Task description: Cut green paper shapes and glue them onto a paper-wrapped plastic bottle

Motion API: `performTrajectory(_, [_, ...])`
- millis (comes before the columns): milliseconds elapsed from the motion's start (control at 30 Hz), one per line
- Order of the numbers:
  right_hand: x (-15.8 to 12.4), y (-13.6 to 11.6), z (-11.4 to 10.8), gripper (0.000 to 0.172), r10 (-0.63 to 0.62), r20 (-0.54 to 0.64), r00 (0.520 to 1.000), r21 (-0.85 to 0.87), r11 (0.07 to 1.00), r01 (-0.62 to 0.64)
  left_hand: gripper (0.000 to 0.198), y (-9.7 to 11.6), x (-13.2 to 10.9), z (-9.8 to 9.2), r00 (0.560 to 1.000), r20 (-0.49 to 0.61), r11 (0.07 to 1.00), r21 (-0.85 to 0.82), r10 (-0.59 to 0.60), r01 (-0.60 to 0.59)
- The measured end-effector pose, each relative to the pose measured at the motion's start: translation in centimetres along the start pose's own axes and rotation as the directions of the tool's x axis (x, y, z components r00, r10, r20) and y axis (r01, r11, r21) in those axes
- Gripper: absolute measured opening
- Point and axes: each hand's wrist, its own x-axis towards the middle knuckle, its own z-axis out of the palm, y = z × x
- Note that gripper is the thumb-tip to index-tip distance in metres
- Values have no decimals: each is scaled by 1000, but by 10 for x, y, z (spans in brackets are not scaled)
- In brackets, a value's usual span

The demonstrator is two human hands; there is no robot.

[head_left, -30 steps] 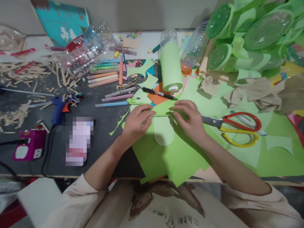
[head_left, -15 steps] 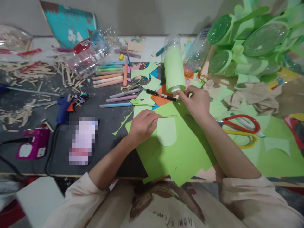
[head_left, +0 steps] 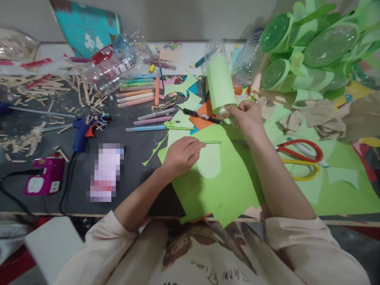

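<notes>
My left hand (head_left: 183,155) is closed, fingertips pinching the near-edge-on top fold of a light green paper piece (head_left: 208,164) with a rounded lower end. That piece rests over a bright green paper sheet (head_left: 231,178). With bent fingers, my right hand (head_left: 247,118) grips the white-capped end of a clear plastic bottle wrapped in light green paper (head_left: 220,81). The bottle lies with its cap towards me. A black pen (head_left: 202,116) lies just left of the cap. Scissors with red and yellow handles (head_left: 301,152) lie beside my right forearm, which partly hides their blades.
Markers (head_left: 136,95), wood sticks (head_left: 35,89) and a blue glue gun (head_left: 80,134) lie to the left, near a blurred phone (head_left: 105,172) and a purple box (head_left: 44,176). Green-wrapped bottles (head_left: 314,51) are stacked at the back right. Crumpled brown paper (head_left: 314,118) lies below them.
The wrapped bottle's capped end has swung slightly right and up with my right hand. My left hand has moved slightly, still at the light green piece, whose fold looks thinner.
</notes>
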Motion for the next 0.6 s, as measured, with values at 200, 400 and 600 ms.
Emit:
performTrajectory(200, [-51,-1,-35,47,5,262,965,183,982,-55,54,2,7,1,801,135,564,-642,-583,519])
performTrajectory(400, [-118,7,-40,47,114,526,843,132,968,-213,85,3,6,12,685,336,173,-810,-647,561])
performTrajectory(600, [-141,17,-44,48,148,519,842,115,964,-241,82,6,7,9,592,324,85,-826,-738,558])
